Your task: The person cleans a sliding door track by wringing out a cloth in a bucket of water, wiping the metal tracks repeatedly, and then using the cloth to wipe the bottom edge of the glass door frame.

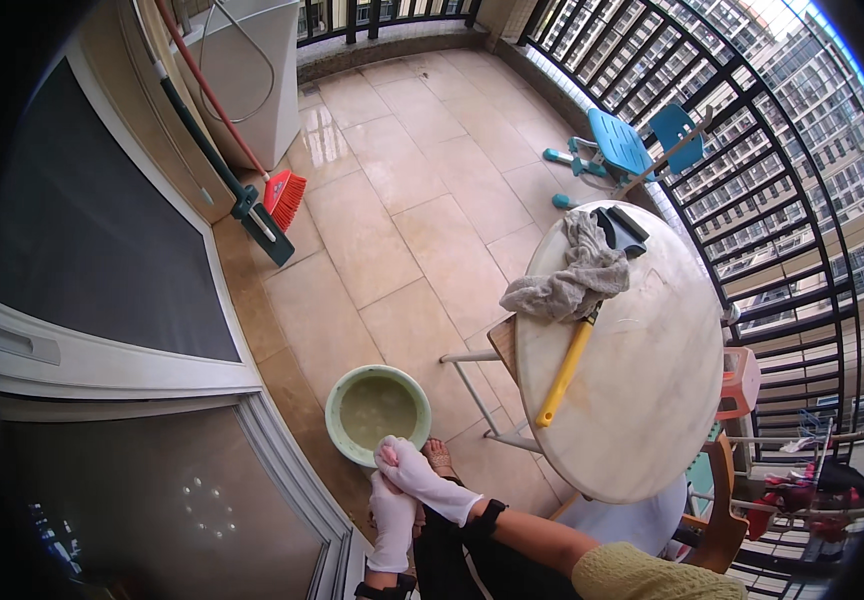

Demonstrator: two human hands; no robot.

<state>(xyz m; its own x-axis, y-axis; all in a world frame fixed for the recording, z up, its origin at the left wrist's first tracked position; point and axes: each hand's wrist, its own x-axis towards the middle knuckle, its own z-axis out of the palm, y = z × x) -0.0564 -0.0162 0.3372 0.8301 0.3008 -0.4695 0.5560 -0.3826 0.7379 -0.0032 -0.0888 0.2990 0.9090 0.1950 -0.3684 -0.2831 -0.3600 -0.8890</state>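
Note:
Both of my hands are in white gloves or sleeves, with dark bands at the wrists. My right hand (407, 466) reaches in from the lower right with its fingers closed, over the near rim of a pale green basin (334, 440). Just below it, and touching it, is my left hand (392, 504), also curled closed. Whatever lies between the hands, if anything, is hidden. Cloudy, greenish water (377, 408) fills much of the basin, which stands on the tiled floor.
A round pale table (642, 370) on the right bears a grey cloth (577, 275) and a yellow-handled squeegee (567, 372). Behind it is a blue chair (624, 142) by the black railing (767, 180). A red broom (283, 197) and dark green mop (252, 215) lean left, near the sliding door (122, 365).

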